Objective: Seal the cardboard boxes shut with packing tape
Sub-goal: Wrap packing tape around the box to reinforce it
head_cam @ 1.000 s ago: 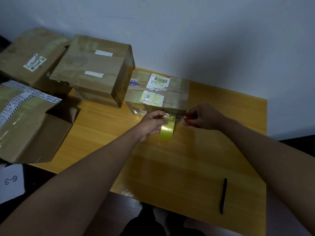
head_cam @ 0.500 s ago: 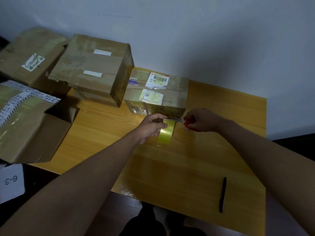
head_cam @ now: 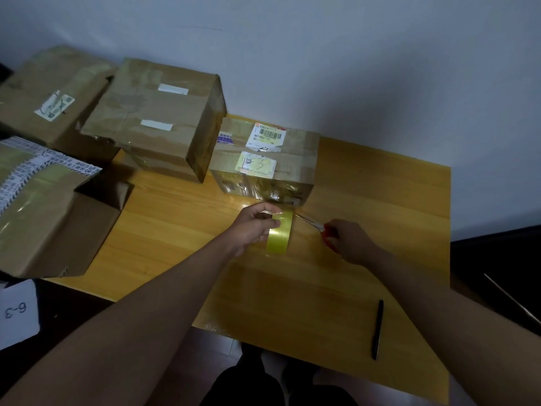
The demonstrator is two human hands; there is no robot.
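Wooden desk (head_cam: 366,200); labelled cardboard box (head_cam: 263,159) at 12 o'clock of both hands. Left hand (head_cam: 251,227) fingers grip yellowish packing tape roll (head_cam: 279,234). Right hand (head_cam: 351,241), at 3 o'clock of roll, fingers grip red-handled scissors (head_cam: 317,228). Black pen (head_cam: 377,329) at 5 o'clock.

Both forearms are bare from the lower edge of the view up to the wrists, with no sleeve, cuff, watch or band showing anywhere along them. The left hand (head_cam: 254,227) is bare, without glove or ring that can be made out; the right hand (head_cam: 352,241) is likewise bare and ungloved. At the bottom centre, below the near edge of the tabletop, the person's legs show in dark trousers (head_cam: 246,385), plain and black-looking in the dim light; their cut and fabric cannot be told.
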